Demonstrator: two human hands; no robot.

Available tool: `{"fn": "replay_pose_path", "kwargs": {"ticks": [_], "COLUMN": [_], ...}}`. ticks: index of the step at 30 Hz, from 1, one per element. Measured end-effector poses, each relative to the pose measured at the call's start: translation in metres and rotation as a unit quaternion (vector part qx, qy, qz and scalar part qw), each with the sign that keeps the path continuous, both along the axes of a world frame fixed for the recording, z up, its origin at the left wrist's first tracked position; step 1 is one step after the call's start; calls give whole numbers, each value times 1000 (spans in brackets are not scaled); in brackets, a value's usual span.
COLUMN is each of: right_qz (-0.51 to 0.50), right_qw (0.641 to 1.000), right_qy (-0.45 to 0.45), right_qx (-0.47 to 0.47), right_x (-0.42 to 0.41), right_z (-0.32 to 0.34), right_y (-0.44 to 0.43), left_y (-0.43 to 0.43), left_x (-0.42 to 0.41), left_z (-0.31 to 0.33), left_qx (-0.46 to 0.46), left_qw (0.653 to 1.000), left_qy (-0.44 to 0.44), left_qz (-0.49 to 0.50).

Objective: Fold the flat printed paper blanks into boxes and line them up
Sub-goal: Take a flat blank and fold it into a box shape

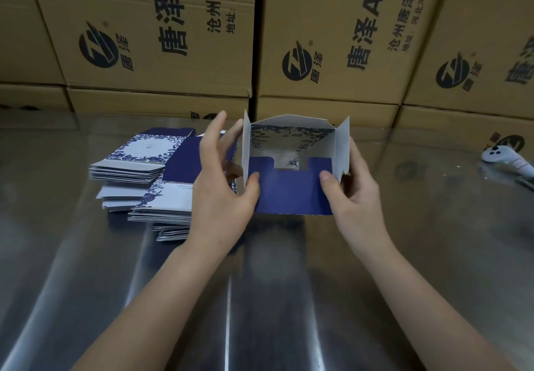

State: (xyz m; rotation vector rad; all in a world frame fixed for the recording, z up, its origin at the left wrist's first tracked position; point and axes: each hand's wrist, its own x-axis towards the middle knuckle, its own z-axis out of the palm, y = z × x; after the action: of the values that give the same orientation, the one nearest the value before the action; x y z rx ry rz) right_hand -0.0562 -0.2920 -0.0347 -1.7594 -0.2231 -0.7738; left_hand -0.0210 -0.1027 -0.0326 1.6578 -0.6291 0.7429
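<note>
Two bare forearms reach out from the near edge across a shiny metal tabletop (260, 298), meeting at a half-folded box (291, 194) held at the centre of the scene, just above the surface. The left hand (222, 186) grasps the box's left corner, its thumb pressed on the dark blue front panel; its upper fingers (219, 122) stretch nearly straight up beside the raised left side flap, and a lower finger shows against the outside of that wall. The right hand (355, 194) grips the right corner, thumb on the same blue panel and its fingers wrapped out of sight behind the right wall. The box stands open at the top, its grey inner faces showing on both upright side flaps, a blue-and-white floral print visible on the back panel and a notch cut into the top edge of the front panel. Just left of the box, partly behind the left hand, loose stacks of flat blanks (138, 168) lie on the tabletop, printed in the same blue-and-white pattern and fanned unevenly. Farther off at the right edge, a small white device (502, 160) with dark dots lies on the surface. Along the far side, brown cardboard cartons (161, 38) with black logos and Chinese lettering are stacked as a wall.
</note>
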Motion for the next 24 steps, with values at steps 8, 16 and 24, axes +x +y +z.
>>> {"fn": "replay_pose_path", "kwargs": {"ticks": [8,16,24], "right_qz": [-38,-116,-160], "right_qw": [996,959,942], "right_qy": [-73,-180,-150], "right_qx": [-40,-187,-254], "right_x": [0,-1,-4], "right_z": [1,7,15], "right_y": [3,-1,-7], "left_y": [-2,-4,-8], "left_x": [-4,-4,-2], "left_z": [1,-2,-6], "left_qx": [70,95,119], "left_qw": [997,993,990], "left_qy": [-32,-6,-15], "left_qz": [-17,-71,-79]}}
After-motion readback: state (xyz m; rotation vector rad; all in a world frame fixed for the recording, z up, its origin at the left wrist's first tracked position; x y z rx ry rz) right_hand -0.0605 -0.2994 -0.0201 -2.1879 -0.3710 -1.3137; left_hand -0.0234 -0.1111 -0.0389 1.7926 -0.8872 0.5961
